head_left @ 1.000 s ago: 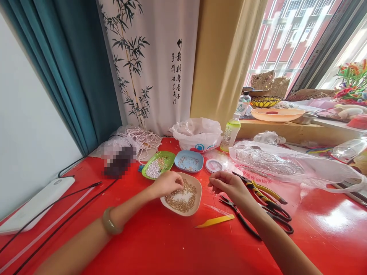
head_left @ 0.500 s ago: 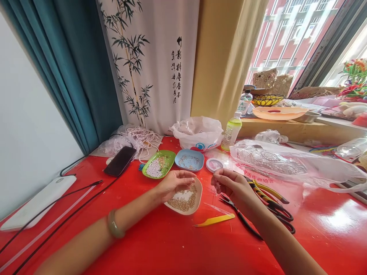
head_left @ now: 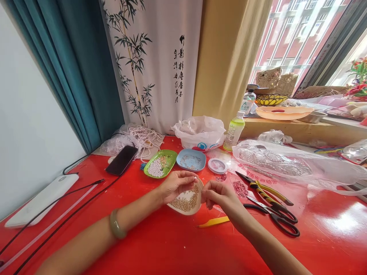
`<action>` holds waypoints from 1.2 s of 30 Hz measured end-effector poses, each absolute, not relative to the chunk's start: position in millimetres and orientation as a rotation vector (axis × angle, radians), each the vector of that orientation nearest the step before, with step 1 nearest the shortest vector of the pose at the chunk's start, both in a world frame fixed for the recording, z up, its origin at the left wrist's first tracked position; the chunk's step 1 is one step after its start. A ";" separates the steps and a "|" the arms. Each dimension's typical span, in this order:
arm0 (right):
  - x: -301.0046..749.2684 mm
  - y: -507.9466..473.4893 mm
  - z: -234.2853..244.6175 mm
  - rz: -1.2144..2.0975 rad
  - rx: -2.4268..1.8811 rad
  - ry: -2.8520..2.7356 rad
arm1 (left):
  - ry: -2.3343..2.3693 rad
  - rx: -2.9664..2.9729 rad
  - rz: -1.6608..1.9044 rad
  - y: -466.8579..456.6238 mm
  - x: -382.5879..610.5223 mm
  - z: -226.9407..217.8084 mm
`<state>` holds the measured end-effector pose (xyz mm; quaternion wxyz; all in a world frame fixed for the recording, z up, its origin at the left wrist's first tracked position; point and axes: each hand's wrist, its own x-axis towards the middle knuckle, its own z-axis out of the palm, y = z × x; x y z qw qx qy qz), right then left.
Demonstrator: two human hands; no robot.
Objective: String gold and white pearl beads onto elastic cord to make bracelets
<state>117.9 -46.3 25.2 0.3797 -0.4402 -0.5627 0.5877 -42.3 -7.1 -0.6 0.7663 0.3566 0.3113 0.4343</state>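
My left hand [head_left: 178, 186], a bangle on its wrist, hovers over a cream dish [head_left: 197, 208] of gold beads [head_left: 186, 203]. Its thumb and index finger pinch together, with a small white bead [head_left: 195, 178] at the tips. To the right, beside the dish's rim, my right hand [head_left: 219, 195] is closed in a pinch; what its fingertips hold is too fine to make out. Under the right hand lie yellow tweezers [head_left: 213, 222], partly covered by it. Behind the dish are a green tray [head_left: 147, 173] of pearl and gold beads and a blue tray [head_left: 190, 152] with small pieces.
Scissors [head_left: 276, 215] and yellow-black pliers [head_left: 262, 191] lie at right, near small red beads [head_left: 240, 189]. A round clear case [head_left: 217, 165], a plastic bag [head_left: 200, 133], a bottle [head_left: 234, 131] and a bag of strands [head_left: 275, 160] stand behind. A phone [head_left: 122, 159] and cables lie left.
My right hand has moved left and slightly down, closer to my left hand, uncovering the red beads and more of the scissors. The left hand stays over the dish. The view has shifted slightly.
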 end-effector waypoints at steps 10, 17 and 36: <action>117.7 -46.4 26.0 1.498 -1.145 -1.418 | 0.635 0.810 0.915 -8.2 -40.4 -2.4; 117.7 -44.8 23.3 1.511 -1.136 -1.411 | 0.594 0.830 0.904 -8.1 -40.2 -1.6; 117.7 -44.8 22.2 1.504 -1.152 -1.455 | 0.631 0.821 0.890 -9.0 -40.4 -1.8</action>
